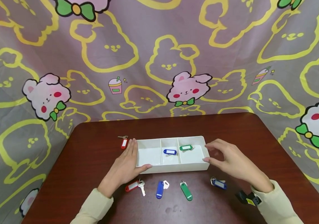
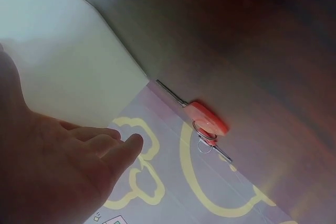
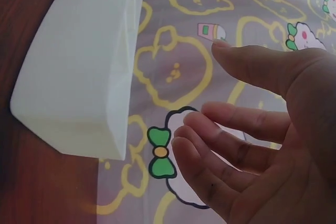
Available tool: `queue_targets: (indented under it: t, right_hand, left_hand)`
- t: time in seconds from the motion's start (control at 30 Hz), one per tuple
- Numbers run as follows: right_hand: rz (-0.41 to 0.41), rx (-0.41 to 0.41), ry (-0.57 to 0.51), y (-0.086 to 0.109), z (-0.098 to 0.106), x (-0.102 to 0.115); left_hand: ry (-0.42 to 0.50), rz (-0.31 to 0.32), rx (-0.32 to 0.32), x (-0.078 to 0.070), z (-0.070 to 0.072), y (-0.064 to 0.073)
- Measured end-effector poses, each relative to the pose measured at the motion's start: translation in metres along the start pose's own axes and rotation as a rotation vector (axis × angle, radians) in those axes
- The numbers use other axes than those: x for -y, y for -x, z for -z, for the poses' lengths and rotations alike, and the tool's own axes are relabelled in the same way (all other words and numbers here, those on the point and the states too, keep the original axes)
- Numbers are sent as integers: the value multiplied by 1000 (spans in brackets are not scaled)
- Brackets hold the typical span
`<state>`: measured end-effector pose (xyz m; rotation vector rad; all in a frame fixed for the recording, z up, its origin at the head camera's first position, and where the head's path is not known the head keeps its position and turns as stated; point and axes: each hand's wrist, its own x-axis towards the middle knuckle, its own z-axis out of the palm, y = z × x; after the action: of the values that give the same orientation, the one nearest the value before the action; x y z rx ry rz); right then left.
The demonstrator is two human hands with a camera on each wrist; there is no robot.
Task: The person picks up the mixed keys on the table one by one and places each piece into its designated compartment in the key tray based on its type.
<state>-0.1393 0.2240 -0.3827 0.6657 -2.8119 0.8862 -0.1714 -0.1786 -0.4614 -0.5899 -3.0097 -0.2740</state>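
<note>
A white three-compartment tray (image 1: 176, 168) stands on the table, its left compartment bare. A blue key tag (image 1: 170, 151) with a key lies in the middle compartment, and a green key tag (image 1: 186, 147) with a key lies in the right one. My left hand (image 1: 123, 165) rests along the tray's left end, fingers straight, thumb over the front rim. At the opposite end is my right hand (image 1: 229, 158), thumb and loosely bent fingers spread. The right wrist view shows a gap between those fingers and the tray (image 3: 79, 66).
In front of the tray lie a red key tag (image 1: 131, 186), a blue one (image 1: 159, 190), a green one (image 1: 186, 191) and another blue one (image 1: 220, 184), with keys. Another red tag (image 1: 124, 143) lies beyond my left hand. A patterned cloth (image 1: 145, 71) hangs behind the table (image 1: 98, 137).
</note>
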Motion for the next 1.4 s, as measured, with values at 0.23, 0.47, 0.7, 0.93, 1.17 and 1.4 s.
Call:
queue_targets:
  t: [0.23, 0.47, 0.7, 0.93, 1.17, 1.4]
  right_hand:
    - [-13, -5, 37, 10, -6, -10]
    - [-23, 38, 104, 23, -12, -24]
    - [-46, 131, 110, 36, -19, -38]
    - [33, 122, 162, 45, -28, -52]
    - [55, 145, 159, 53, -38, -60]
    - [-9, 250, 143, 56, -43, -59]
  left_hand:
    - [5, 1, 6, 0, -1, 0]
    - [4, 4, -3, 0, -1, 0]
    - [5, 4, 8, -1, 0, 0]
    - [14, 16, 29, -2, 2, 0]
    - [8, 17, 23, -1, 2, 0]
    - [22, 20, 23, -1, 1, 1]
